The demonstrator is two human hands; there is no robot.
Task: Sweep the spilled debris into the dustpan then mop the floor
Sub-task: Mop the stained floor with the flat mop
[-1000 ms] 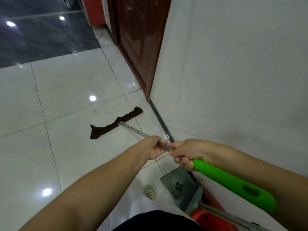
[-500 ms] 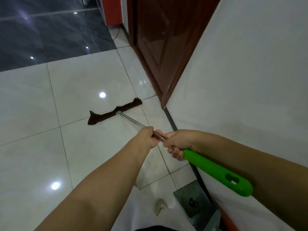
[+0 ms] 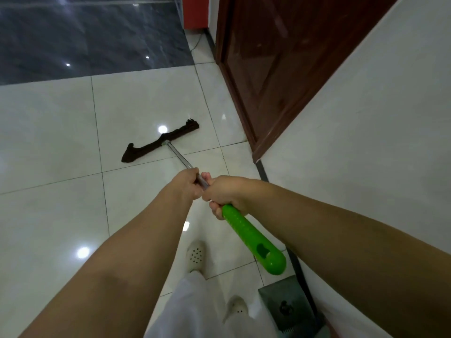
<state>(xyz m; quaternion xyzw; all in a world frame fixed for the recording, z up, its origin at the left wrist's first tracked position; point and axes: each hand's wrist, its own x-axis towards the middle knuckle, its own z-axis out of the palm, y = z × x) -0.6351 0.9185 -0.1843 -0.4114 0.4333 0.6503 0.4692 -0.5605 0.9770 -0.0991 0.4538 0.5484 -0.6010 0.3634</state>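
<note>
A flat mop with a dark brown cloth head point(image 3: 159, 144) lies on the white tiled floor point(image 3: 53, 132) ahead of me. Its silver pole point(image 3: 179, 157) runs back to my hands and ends in a green grip point(image 3: 253, 240). My left hand point(image 3: 186, 182) grips the metal pole. Just behind it, my right hand point(image 3: 223, 191) grips the pole where the green grip starts. A grey metal dustpan point(image 3: 289, 306) sits by the wall at the bottom right. No debris shows on the tiles.
A white wall point(image 3: 353, 132) runs along the right, with a dark red-brown door point(image 3: 275, 57) farther on. Dark grey tiles point(image 3: 85, 35) begin at the far end. My white perforated shoes point(image 3: 195, 256) and white trousers are below.
The mop head has slid farther away across the tiles and a little left of the door. I have stepped forward, and the dustpan has dropped toward the bottom right corner.
</note>
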